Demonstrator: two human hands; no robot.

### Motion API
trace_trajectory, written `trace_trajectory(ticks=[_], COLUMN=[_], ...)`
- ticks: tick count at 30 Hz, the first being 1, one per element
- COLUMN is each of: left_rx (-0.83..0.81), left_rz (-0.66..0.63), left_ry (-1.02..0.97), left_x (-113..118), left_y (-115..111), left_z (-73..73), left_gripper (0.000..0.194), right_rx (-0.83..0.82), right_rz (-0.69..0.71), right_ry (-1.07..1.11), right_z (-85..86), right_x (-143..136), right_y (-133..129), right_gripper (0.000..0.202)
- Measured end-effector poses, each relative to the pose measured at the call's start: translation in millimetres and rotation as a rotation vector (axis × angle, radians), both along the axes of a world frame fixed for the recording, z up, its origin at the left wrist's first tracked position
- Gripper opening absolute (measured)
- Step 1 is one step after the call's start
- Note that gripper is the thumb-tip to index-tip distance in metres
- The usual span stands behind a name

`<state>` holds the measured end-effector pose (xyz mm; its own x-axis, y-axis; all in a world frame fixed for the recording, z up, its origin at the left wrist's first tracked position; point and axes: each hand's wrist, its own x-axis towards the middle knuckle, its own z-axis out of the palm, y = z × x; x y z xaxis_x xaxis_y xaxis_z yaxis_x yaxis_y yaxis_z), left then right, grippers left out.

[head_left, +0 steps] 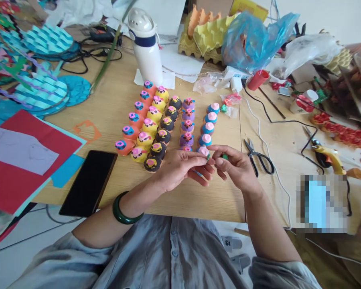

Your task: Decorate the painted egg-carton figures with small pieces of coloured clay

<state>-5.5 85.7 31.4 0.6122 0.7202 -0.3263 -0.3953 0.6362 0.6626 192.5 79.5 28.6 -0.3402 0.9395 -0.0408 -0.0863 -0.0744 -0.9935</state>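
My left hand (183, 166), with a dark green bangle (120, 209) on its wrist, pinches a small bit of green clay (208, 157) between thumb and finger. Close on its right, my right hand (234, 164) is closed on another green bit (225, 156) at its fingertips. Both hands hover over the near end of a column of blue domes with pink tops (208, 127). Left of that column stand rows of purple domes (187, 126), black domes (167, 123), yellow domes (149, 125) and orange domes (130, 132), all decorated. My hands partly hide the nearest purple and blue ones.
Black scissors (255, 156) lie right of my right hand, beside a white cable (267, 148). A black phone (88, 182) and red card (27, 160) lie left. A white bottle (147, 56) stands behind the rows. Yellow-handled pliers (327, 154) are further right.
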Motion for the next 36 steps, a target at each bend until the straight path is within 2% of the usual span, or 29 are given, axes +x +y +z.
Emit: trace_trajectory(ticks=[3, 6, 10, 13, 17, 23, 31, 36], left_rx=[0.001, -0.018, 0.014, 0.065, 0.127, 0.326, 0.374, 0.408], left_rz=[-0.065, -0.084, 0.013, 0.031, 0.087, 0.173, 0.211, 0.269], left_ry=[0.02, 0.032, 0.083, 0.112, 0.186, 0.344, 0.407, 0.512], left_x=[-4, -6, -7, -5, -1, -2, -5, -7], left_y=[-9, -18, -31, -41, -49, -55, -58, -61], left_z=[-0.7, -3.1, -9.2, -14.2, -17.0, -21.2, -21.7, -23.3], left_gripper=[0.024, 0.033, 0.052, 0.053, 0.043, 0.046, 0.048, 0.059], right_rx=[0.054, 0.087, 0.016, -0.024, -0.044, -0.056, -0.091, -0.136], right_rz=[0.026, -0.035, -0.217, -0.295, -0.291, -0.314, -0.278, -0.339], right_ry=[-0.115, -0.131, -0.099, -0.06, -0.067, -0.164, -0.111, -0.118], right_z=[5.2, 4.2, -8.2, -19.8, -26.5, -25.8, -20.1, -22.1], right_x=[-3, -6, -12, -18, -24, -23, -34, -40], right_y=[-10, -20, -38, -51, -62, -71, -78, -79], right_gripper=[0.02, 0.012, 0.018, 0.017, 0.018, 0.024, 0.024, 0.029])
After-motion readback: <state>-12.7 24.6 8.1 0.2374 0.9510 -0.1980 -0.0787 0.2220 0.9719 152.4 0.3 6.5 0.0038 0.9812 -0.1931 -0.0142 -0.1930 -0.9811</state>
